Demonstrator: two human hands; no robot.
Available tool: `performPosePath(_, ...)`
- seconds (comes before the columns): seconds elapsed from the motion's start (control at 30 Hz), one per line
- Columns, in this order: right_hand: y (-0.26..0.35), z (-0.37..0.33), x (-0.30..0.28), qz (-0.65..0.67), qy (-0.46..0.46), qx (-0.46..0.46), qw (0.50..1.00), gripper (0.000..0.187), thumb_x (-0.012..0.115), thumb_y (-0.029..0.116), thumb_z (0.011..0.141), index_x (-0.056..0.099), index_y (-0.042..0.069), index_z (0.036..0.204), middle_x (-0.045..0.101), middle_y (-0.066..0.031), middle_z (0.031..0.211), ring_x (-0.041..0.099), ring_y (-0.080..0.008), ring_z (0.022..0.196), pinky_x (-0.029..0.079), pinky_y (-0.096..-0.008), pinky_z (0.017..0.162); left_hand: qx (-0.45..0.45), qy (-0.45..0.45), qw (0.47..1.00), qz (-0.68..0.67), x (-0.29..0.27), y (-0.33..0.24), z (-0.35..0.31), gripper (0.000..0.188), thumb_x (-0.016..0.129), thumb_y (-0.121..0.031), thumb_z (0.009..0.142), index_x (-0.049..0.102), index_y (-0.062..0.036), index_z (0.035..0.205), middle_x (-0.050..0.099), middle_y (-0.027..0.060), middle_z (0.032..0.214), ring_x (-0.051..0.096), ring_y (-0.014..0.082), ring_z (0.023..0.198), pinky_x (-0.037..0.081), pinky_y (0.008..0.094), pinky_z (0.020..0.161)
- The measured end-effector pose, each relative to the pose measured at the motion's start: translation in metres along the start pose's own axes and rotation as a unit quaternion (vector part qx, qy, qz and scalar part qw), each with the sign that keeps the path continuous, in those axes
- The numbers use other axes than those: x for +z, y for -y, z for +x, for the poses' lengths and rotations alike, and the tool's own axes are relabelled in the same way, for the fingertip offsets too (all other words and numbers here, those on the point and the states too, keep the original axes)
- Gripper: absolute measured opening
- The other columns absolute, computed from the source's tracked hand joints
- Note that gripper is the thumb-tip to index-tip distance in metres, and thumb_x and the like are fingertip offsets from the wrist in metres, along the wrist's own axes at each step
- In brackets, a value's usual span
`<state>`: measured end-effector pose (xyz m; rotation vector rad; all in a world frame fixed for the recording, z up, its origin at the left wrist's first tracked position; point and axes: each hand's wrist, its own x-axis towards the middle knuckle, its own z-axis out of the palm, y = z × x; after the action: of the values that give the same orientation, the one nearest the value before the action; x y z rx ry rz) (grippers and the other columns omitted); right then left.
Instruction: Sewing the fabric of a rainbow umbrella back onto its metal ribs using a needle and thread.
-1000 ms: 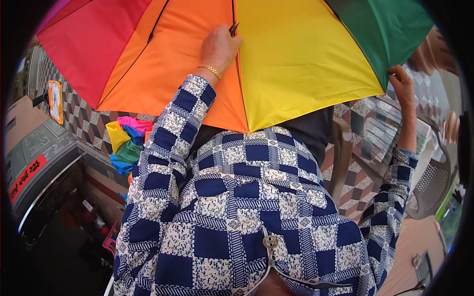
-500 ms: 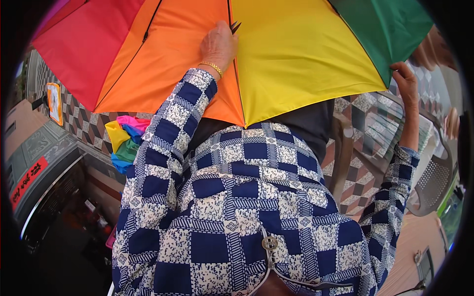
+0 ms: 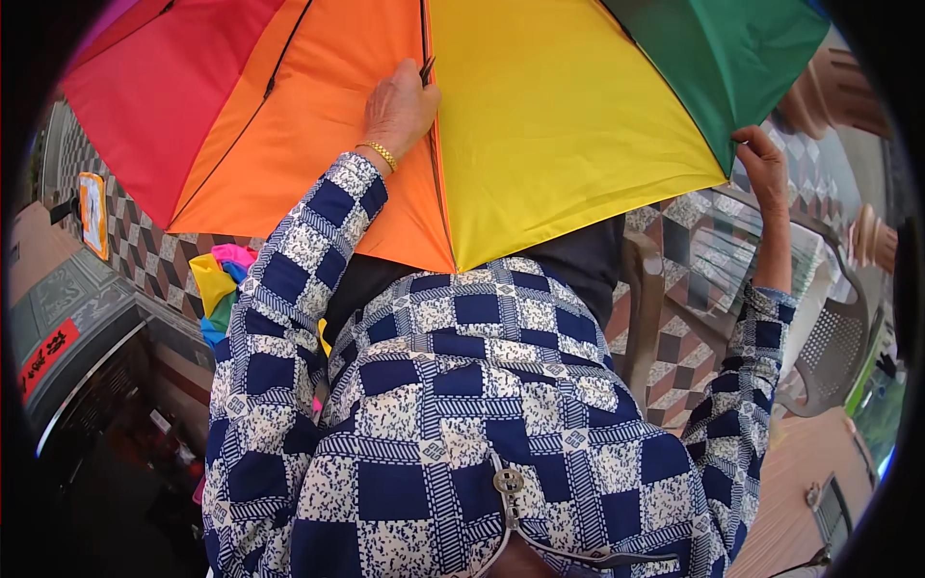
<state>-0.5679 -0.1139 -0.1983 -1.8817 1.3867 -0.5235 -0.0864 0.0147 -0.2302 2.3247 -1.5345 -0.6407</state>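
Note:
A rainbow umbrella (image 3: 540,125) lies spread across my lap, its inner side with thin dark ribs towards me. My left hand (image 3: 397,111) is closed at the seam between the orange and yellow panels. Dark pointed blades poke out of its fingers, looking like small thread snips (image 3: 427,70); their handles are hidden in the palm. On the right, my right hand (image 3: 764,162) pinches the umbrella's edge at the corner where the yellow and green panels meet. The orange and yellow panels hang down to a corner over my waist.
A bundle of multicoloured cloth (image 3: 214,284) is beside my left arm. To my right stand a brown chair arm (image 3: 641,308) and a grey-brown plastic chair (image 3: 833,347). Patterned tiles (image 3: 145,241) cover the floor, and a pinkish baluster (image 3: 833,91) rises at the far right.
Both hands and the umbrella have shifted slightly left and lower in view. The snips' blades, spread before, now look closer together. The right hand keeps its pinch on the corner.

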Motion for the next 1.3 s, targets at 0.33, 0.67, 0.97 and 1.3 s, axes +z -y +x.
performPosePath(0.33,0.004,0.021,-0.002,0.027,0.039,0.025,0.999,0.015,0.052,-0.003,0.081,0.060,0.001,0.094,0.058,0.0039,0.086,0.052,-0.0047,0.083,0.040,-0.0186,0.078,-0.085,0.071,0.970,-0.217,-0.024,0.005,0.010,0.020,0.054,-0.019,0.082,0.049,0.0005,0.084,0.059,0.0152,0.067,0.061,0.0265,0.055,0.049,0.0392,0.053)
performPosePath(0.67,0.101,0.000,-0.008,-0.223,-0.112,0.018,0.968,0.021,0.051,0.002,0.082,0.059,0.003,0.102,0.054,0.0037,0.073,0.049,-0.0059,0.067,0.041,-0.0213,0.063,-0.194,0.057,0.793,-0.575,-0.017,0.016,-0.004,0.012,0.051,-0.011,0.087,0.048,0.0009,0.087,0.057,0.0135,0.068,0.060,0.0207,0.051,0.047,0.0251,0.039)
performPosePath(0.97,0.220,0.001,0.122,0.197,-0.015,-0.147,0.969,0.009,0.056,0.000,0.085,0.060,0.002,0.092,0.056,-0.0002,0.078,0.052,-0.0094,0.072,0.044,-0.0223,0.065,-0.196,0.028,0.756,-0.624,-0.015,0.024,-0.009,0.011,0.049,-0.011,0.090,0.049,-0.0001,0.091,0.059,0.0146,0.075,0.063,0.0226,0.060,0.051,0.0265,0.047)
performPosePath(1.3,0.217,0.047,0.252,-0.072,0.072,-0.172,0.980,0.011,0.060,0.013,0.079,0.067,0.009,0.086,0.062,-0.0123,0.084,0.061,-0.0303,0.080,0.048,-0.0393,0.071,-0.227,0.012,0.716,-0.660,-0.013,0.011,-0.006,0.012,0.047,-0.008,0.087,0.045,0.0016,0.094,0.059,0.0171,0.075,0.061,0.0233,0.054,0.049,0.0273,0.042)
